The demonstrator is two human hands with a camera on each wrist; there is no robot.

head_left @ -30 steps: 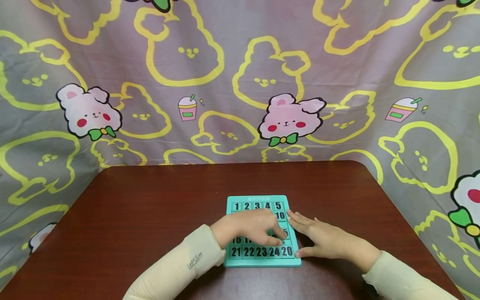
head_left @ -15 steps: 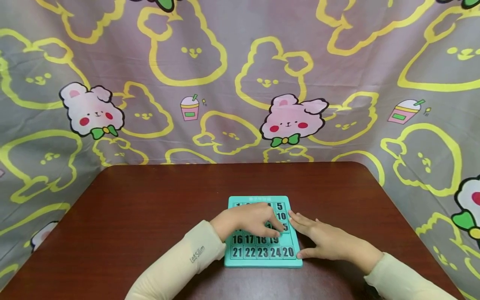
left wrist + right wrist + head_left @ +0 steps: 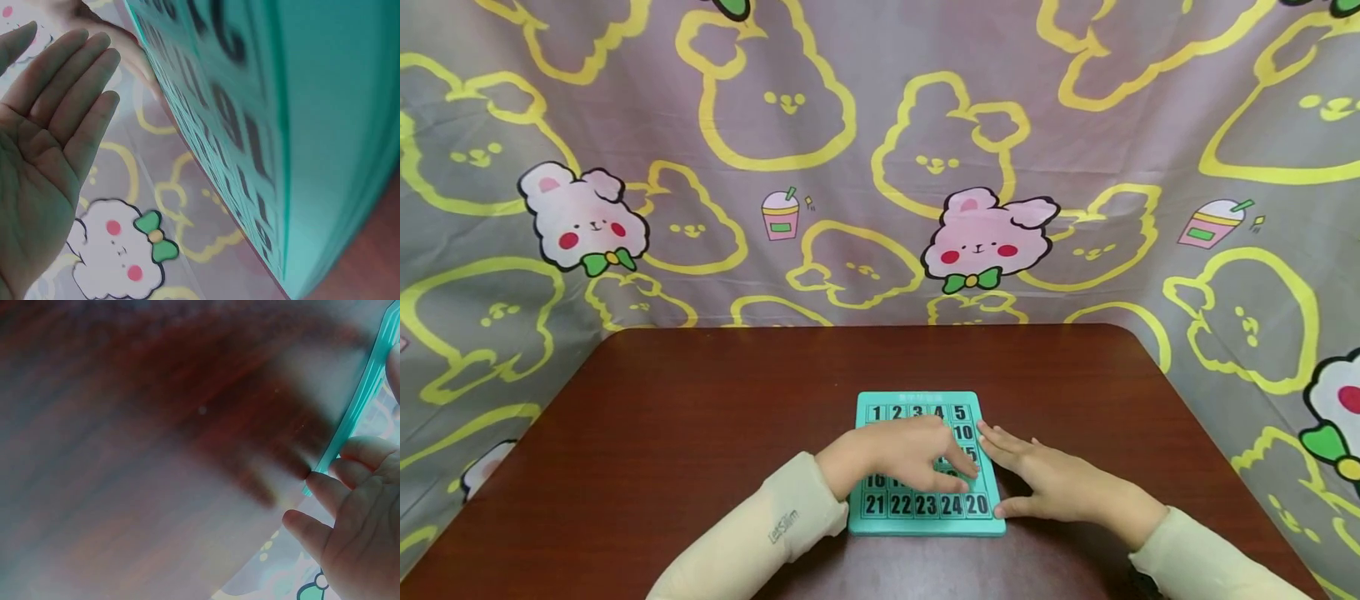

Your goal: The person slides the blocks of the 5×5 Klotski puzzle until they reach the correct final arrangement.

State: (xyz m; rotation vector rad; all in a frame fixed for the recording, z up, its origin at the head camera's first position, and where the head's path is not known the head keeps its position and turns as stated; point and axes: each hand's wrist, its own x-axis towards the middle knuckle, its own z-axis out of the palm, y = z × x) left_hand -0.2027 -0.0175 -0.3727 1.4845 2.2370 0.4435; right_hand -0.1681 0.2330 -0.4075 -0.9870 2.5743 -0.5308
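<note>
A turquoise number slide puzzle [image 3: 917, 527] lies flat on the table, with black-numbered tiles in rows. My left hand [image 3: 910, 450] reaches over its middle, hiding several tiles. Its index fingertip is at the right column, just under the tile ending in 5 and above the 20 tile [image 3: 976, 505]. In the left wrist view, the fingers of the left hand [image 3: 50, 137] are extended beside the tilted-looking puzzle face [image 3: 231, 125]. My right hand [image 3: 1060, 479] lies at the puzzle's right side, fingertips and thumb against the edge. The right wrist view shows these fingers [image 3: 328, 494] straight along the turquoise rim [image 3: 353, 412].
The dark reddish-brown table [image 3: 700, 400] extends around the puzzle and has rounded far corners. A grey curtain [image 3: 850, 167] with yellow outlines and cartoon rabbits hangs behind and at both sides.
The tile ending in 5 slid up slightly in the right column. My left hand moved up the puzzle, then back down toward the space below that tile. My right hand stayed at the edge.
</note>
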